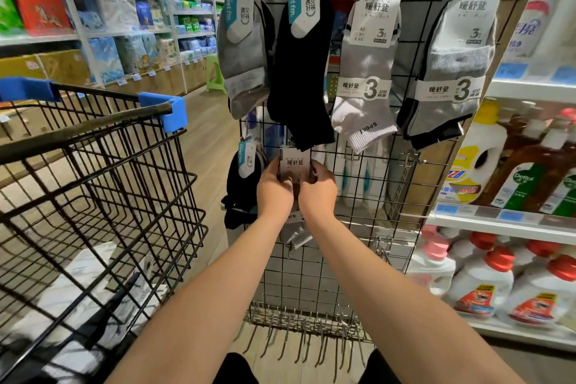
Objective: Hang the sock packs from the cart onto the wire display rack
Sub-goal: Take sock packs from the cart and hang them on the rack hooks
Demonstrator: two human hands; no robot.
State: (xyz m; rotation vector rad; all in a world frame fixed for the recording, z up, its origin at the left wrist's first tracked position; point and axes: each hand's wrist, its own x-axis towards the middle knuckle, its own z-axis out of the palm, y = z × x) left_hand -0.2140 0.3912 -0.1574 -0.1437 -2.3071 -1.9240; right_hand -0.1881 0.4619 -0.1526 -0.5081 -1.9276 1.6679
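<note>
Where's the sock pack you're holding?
Head view, centre: the pack is against the rack, between the left hand and right hand, just under the black socks.

You are facing the wire display rack (378,193), which is standing on the floor (205,140) and carrying four sock packs along its top row: a grey pack (243,53), a black pack (300,78), a pale grey pack (364,72) and a grey-and-black pack (448,72). A dark pack (241,193) is hanging lower, at the left edge. Beside the rack, your cart (174,184) is holding pale packs (90,262).
</note>
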